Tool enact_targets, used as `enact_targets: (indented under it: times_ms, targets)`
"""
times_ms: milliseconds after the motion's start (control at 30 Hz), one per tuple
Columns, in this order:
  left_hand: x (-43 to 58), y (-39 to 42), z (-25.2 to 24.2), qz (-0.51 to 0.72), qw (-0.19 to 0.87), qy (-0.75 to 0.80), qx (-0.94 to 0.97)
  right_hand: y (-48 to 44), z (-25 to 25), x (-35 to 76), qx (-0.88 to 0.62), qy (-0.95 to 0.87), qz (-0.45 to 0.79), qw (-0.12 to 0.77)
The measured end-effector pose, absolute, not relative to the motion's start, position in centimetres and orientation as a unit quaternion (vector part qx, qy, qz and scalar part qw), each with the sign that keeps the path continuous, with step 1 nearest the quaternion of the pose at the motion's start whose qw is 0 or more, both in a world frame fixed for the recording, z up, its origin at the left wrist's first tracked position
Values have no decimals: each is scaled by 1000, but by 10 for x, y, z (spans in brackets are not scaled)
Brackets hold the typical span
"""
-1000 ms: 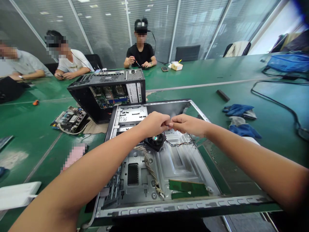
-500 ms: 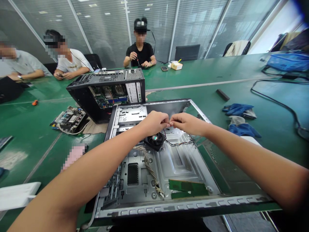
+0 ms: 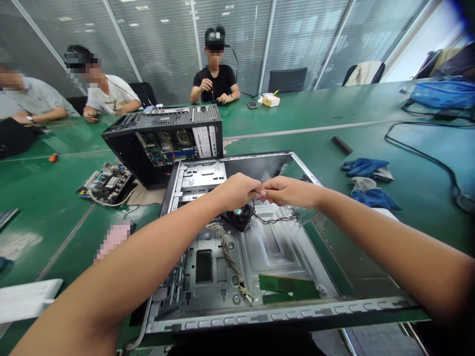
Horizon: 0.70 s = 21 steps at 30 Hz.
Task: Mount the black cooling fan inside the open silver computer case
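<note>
My left hand (image 3: 243,190) and my right hand (image 3: 284,191) meet fingertip to fingertip above an open computer case (image 3: 274,242). Both are closed in a pinch; whatever lies between the fingers is too small or hidden to name. Just below my left hand sits a black cooling fan (image 3: 240,216), partly covered by that hand, with a thin dark cable (image 3: 276,220) running right from it. A twisted beige cable bundle (image 3: 230,262) lies along the case floor. Green memory modules (image 3: 289,288) rest near the case's front edge.
Behind the case stands a black computer tower (image 3: 163,131) showing its motherboard. A loose circuit board (image 3: 107,183) lies to the left. Blue-grey gloves (image 3: 371,170), a dark bar (image 3: 342,146) and a black cable (image 3: 438,163) are on the right. Several people sit across the table.
My hands stay together over the case, with the fingertips shifted slightly and my right hand a little lower. The fan and memory modules have not moved.
</note>
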<state>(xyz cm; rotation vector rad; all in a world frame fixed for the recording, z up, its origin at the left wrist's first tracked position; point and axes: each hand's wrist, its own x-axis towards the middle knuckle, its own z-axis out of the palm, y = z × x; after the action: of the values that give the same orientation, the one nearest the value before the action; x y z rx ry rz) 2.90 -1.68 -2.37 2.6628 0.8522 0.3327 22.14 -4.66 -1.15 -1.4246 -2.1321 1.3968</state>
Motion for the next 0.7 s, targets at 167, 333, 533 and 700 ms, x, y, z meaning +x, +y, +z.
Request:
enact_targets:
  times_ms: [167,333,533,700]
  targets:
    - [30,-16,-25,104,172,288,936,-46,-8,222,-488,-760,418,98]
    - [30,-17,-23,95,204,287,931,-45,-8,221,-468,-779,408,89]
    - [31,-19,-23,112,178,312,927,-46,-8,222,-496,-754,418,105]
    - [32,-20,-23,138,168,322,922,-46,-13,224,-508,-708,468,148]
